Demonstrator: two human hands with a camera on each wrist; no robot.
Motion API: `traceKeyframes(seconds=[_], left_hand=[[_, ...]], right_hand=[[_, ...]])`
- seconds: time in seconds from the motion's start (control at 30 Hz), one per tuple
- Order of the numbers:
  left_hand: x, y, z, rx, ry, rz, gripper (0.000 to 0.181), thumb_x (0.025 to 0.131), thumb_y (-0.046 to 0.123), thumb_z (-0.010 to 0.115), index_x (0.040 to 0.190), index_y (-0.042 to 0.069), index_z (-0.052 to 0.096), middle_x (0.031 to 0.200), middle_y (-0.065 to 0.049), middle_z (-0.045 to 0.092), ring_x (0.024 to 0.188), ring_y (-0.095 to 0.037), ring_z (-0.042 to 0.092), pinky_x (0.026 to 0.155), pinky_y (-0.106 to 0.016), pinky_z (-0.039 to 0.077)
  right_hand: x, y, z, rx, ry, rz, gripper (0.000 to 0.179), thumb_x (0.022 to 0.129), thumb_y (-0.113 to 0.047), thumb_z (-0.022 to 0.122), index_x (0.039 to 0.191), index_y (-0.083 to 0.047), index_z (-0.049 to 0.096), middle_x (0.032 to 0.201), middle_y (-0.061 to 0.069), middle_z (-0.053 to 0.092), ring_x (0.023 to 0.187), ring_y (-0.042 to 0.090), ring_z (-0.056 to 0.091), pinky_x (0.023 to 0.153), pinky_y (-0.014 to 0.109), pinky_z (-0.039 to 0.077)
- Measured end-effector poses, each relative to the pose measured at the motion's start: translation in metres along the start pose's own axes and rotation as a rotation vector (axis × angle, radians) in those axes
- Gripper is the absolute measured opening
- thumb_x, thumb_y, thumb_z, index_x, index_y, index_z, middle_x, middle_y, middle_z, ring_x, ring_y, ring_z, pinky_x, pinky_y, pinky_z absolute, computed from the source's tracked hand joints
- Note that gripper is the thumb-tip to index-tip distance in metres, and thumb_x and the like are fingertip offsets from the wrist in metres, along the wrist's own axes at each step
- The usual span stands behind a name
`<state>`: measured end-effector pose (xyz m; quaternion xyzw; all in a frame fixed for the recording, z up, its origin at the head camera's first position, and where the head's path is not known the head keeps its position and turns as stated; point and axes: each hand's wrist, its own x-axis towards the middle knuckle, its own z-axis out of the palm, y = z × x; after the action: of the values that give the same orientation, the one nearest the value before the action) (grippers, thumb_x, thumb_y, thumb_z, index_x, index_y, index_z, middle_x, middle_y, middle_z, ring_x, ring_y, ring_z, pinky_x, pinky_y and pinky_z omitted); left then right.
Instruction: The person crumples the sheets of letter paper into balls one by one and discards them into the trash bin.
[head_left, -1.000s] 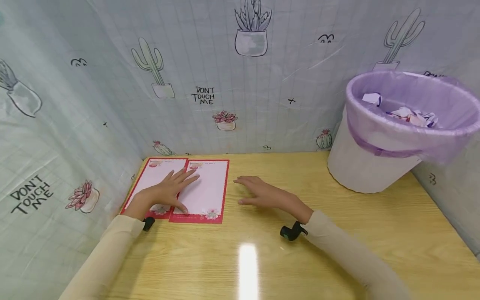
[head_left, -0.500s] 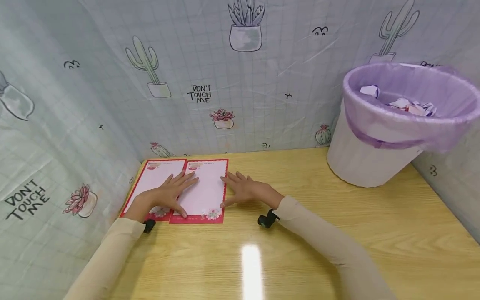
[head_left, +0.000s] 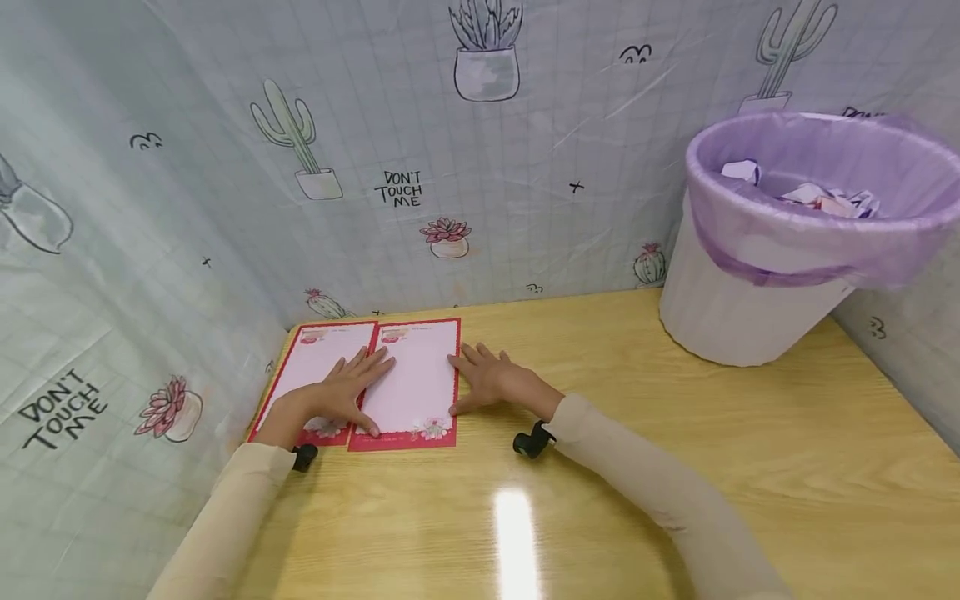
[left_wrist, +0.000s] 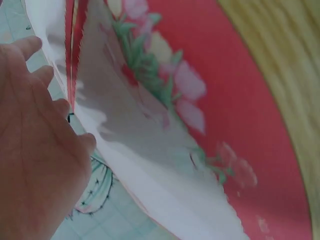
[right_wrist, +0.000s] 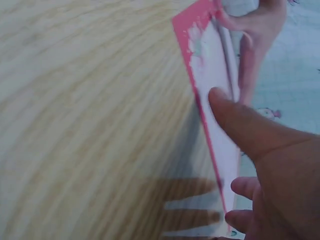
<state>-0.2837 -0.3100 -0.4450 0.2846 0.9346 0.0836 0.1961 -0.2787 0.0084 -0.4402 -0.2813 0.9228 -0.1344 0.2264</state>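
Two red-bordered sheets of letter paper lie side by side on the wooden table in the head view. My left hand [head_left: 341,396] spreads its fingers over the seam between the left sheet [head_left: 333,343] and the right sheet [head_left: 420,375], its fingertips touching the right one near its left edge. At the right sheet's right edge, my right hand [head_left: 491,382] has its fingers spread, with thumb and fingertips at the red border. In the left wrist view, printed flowers [left_wrist: 190,90] show on a sheet's red border. The right wrist view shows the thumb [right_wrist: 225,107] over the sheet's edge.
At the back right stands a white bin [head_left: 735,308] lined with a purple bag [head_left: 810,242], with crumpled paper [head_left: 825,200] inside. A curtain [head_left: 525,150] printed with cacti borders the table [head_left: 600,467] behind and at the left. Small black devices sit at both wrists.
My right hand has moved left from beside the papers to the right sheet's right edge. The left hand has stayed on the papers; the head view has shifted slightly.
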Motion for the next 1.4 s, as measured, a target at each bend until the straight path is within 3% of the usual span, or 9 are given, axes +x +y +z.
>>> traceKeyframes(seconds=[0.27,0.4,0.53,0.63,0.77,0.93,1.17,1.4], left_hand=[[0.015,0.017,-0.004,0.048,-0.005,-0.006,0.125,0.071,0.072,0.078,0.164,0.015,0.018,0.170,-0.016,0.002,0.153,-0.048,-0.007,0.117,-0.071,-0.006],[0.022,0.028,-0.005,0.084,-0.034,-0.016,0.121,0.074,0.074,0.074,0.164,0.018,0.016,0.170,-0.016,0.000,0.153,-0.048,-0.009,0.116,-0.073,-0.006],[0.028,0.037,-0.012,0.060,-0.038,0.002,0.118,0.076,0.071,0.075,0.164,0.019,0.017,0.170,-0.016,0.001,0.153,-0.048,-0.007,0.115,-0.075,-0.004],[0.029,0.031,-0.017,0.037,-0.024,0.007,0.119,0.075,0.070,0.077,0.164,0.019,0.017,0.170,-0.016,0.001,0.153,-0.049,-0.005,0.114,-0.077,-0.003],[0.028,0.016,-0.019,0.040,0.004,-0.035,0.124,0.071,0.067,0.082,0.164,0.016,0.017,0.170,-0.017,0.001,0.152,-0.050,-0.003,0.113,-0.078,-0.002],[0.031,0.006,-0.014,0.031,-0.041,-0.069,0.132,0.068,0.069,0.082,0.164,0.012,0.013,0.169,-0.019,-0.001,0.152,-0.051,-0.006,0.114,-0.076,-0.004],[0.040,0.005,-0.012,0.021,-0.074,-0.047,0.138,0.064,0.070,0.084,0.163,0.007,0.011,0.169,-0.022,-0.003,0.151,-0.051,-0.008,0.117,-0.073,-0.004],[0.050,0.007,-0.017,0.012,-0.117,-0.036,0.140,0.066,0.065,0.085,0.163,0.003,0.005,0.168,-0.024,-0.007,0.152,-0.049,-0.006,0.119,-0.069,0.000]], right_hand=[[0.003,0.009,-0.006,0.057,0.056,0.008,0.097,0.091,-0.060,0.068,0.165,-0.022,0.018,0.171,0.009,0.005,0.156,0.038,0.008,0.121,0.064,0.018],[0.001,0.013,-0.009,0.015,0.047,0.024,0.099,0.090,-0.063,0.066,0.165,-0.023,0.015,0.171,0.008,0.004,0.156,0.038,0.006,0.122,0.058,0.021],[0.000,0.016,-0.016,-0.022,0.049,0.016,0.102,0.090,-0.065,0.065,0.165,-0.022,0.013,0.172,0.006,0.001,0.157,0.035,0.000,0.124,0.057,0.016],[0.002,0.017,-0.018,-0.016,0.047,-0.009,0.104,0.089,-0.066,0.066,0.165,-0.022,0.011,0.172,0.006,0.000,0.157,0.032,-0.005,0.125,0.057,0.010],[0.009,0.017,-0.018,-0.019,0.028,-0.052,0.105,0.088,-0.067,0.066,0.165,-0.021,0.010,0.172,0.005,-0.001,0.157,0.031,-0.007,0.125,0.057,0.006],[0.022,0.019,-0.018,-0.041,0.006,-0.069,0.106,0.088,-0.068,0.065,0.165,-0.023,0.008,0.172,0.004,-0.002,0.157,0.029,-0.007,0.126,0.054,0.004],[0.033,0.023,-0.018,-0.045,-0.027,-0.023,0.110,0.085,-0.067,0.070,0.165,-0.021,0.011,0.172,0.003,-0.001,0.157,0.025,-0.005,0.127,0.048,0.002],[0.035,0.029,-0.016,-0.012,0.002,-0.018,0.110,0.083,-0.065,0.073,0.165,-0.021,0.014,0.172,0.001,0.004,0.157,0.025,-0.003,0.127,0.049,0.003]])
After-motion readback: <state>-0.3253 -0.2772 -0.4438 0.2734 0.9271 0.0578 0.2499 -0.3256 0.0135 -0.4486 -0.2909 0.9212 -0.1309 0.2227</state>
